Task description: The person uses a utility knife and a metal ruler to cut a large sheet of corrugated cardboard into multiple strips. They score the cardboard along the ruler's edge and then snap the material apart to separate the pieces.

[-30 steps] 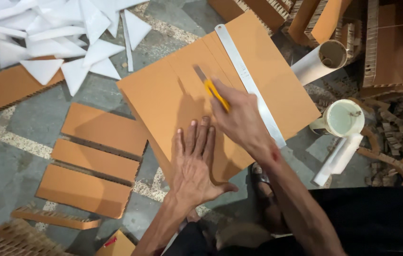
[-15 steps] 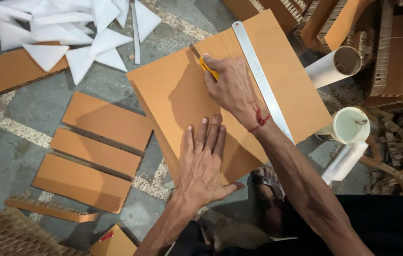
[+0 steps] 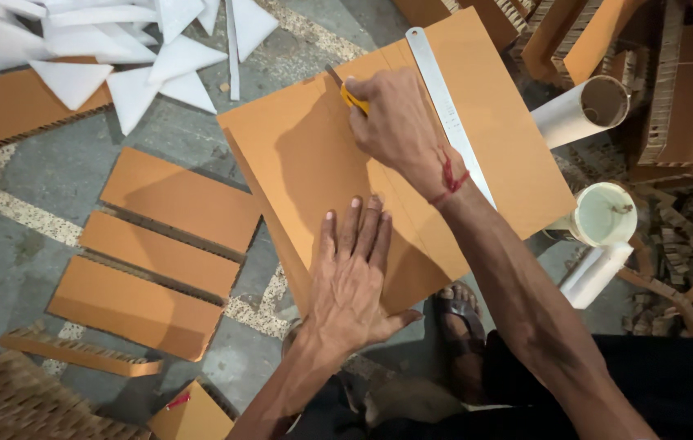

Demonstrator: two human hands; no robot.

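A large orange cardboard sheet [image 3: 306, 163] lies on the concrete floor in front of me. My right hand [image 3: 395, 122] grips a yellow utility knife [image 3: 352, 98], its blade touching the sheet near the far edge, on a line running down the board. A red thread is tied around that wrist. My left hand [image 3: 350, 277] lies flat with fingers spread on the near part of the sheet, pressing it down. A long steel ruler [image 3: 452, 114] rests on the sheet just right of my right hand.
Three cut orange strips [image 3: 175, 195] lie in a row at the left, with white paper offcuts [image 3: 118, 57] beyond. White tubes [image 3: 579, 110] and a white cup [image 3: 603, 213] sit at the right beside cardboard scraps. My sandalled foot [image 3: 461, 314] is below the sheet.
My right hand with the knife has moved away from me along the sheet toward its far edge. My left hand has stayed flat on the near part.
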